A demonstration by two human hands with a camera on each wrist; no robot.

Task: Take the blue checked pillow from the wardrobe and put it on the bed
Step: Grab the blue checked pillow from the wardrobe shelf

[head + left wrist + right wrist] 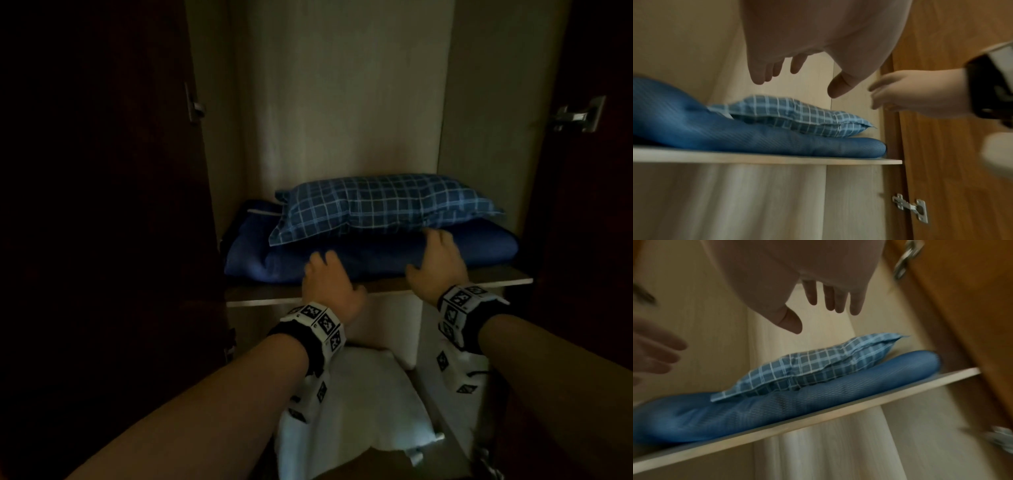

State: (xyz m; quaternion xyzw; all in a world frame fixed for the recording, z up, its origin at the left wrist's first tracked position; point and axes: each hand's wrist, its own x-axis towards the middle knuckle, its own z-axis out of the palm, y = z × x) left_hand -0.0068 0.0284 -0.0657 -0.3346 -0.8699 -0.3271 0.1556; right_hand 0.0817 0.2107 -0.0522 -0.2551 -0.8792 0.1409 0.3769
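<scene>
The blue checked pillow [380, 205] lies flat on a folded dark blue blanket [370, 257] on a wardrobe shelf [479, 278]. My left hand [325, 274] reaches toward the blanket's front edge, fingers spread, holding nothing. My right hand [436, 255] is further in, its fingertips near the pillow's lower front edge. The left wrist view shows the pillow [797, 116] below the spread left hand [797, 76], clear air between them. From the right wrist, the pillow [818, 366] sits below the open right hand [818, 311], apart from it.
Both dark wooden wardrobe doors stand open at the sides, with metal hinges [579, 114] on the frame. A white bundle [359, 411] lies in the compartment under the shelf. The space above the pillow up to the pale back panel [342, 85] is free.
</scene>
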